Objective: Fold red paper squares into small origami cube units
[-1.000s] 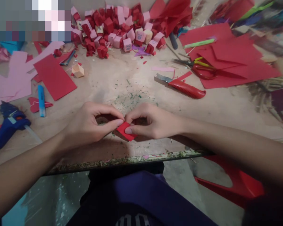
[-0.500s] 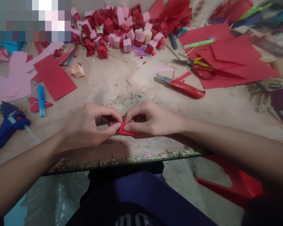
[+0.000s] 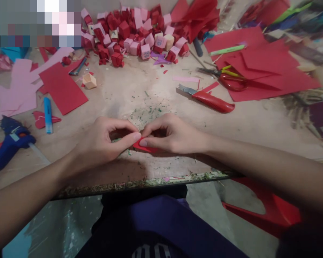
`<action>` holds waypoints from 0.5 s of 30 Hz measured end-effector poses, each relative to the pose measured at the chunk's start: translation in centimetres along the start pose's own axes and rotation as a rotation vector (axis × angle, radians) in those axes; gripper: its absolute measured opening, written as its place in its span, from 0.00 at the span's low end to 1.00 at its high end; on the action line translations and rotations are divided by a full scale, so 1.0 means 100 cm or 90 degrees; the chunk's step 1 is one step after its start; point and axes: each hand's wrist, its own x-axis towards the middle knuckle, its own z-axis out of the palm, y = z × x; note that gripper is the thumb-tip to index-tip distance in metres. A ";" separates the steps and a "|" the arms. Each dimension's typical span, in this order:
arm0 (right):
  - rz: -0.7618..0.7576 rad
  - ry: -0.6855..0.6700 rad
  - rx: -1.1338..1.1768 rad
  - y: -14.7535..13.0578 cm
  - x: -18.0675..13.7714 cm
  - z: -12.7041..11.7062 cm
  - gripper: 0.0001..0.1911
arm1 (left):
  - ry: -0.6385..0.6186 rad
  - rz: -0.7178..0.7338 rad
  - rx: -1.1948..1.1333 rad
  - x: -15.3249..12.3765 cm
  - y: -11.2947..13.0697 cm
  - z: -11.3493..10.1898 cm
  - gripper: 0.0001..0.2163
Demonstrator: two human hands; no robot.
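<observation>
In the head view, your left hand (image 3: 107,138) and right hand (image 3: 174,138) meet over the light wooden tabletop (image 3: 118,96), near its front edge, thumb and forefinger of each pinching a small, bright red piece of paper (image 3: 147,148). The paper sits between your fingertips, largely under the right thumb, with its lower edge showing; how it is folded underneath is hidden. Press lightly and evenly with both thumbs, since paper this small probably creases wherever one nail digs in. Let the right thumb steady it while the left fingertips work the corner, and line up the edges before pressing harder. Loose green scraps (image 3: 153,111) lie just beyond your fingers, so work clear of them; the dark blue glue gun (image 3: 12,141) and red-handled, metal-tipped cutter (image 3: 212,101) lie well apart from the paper.
</observation>
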 end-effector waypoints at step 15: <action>0.166 0.037 0.151 -0.009 0.001 -0.002 0.10 | 0.130 0.037 0.116 0.000 -0.005 -0.003 0.08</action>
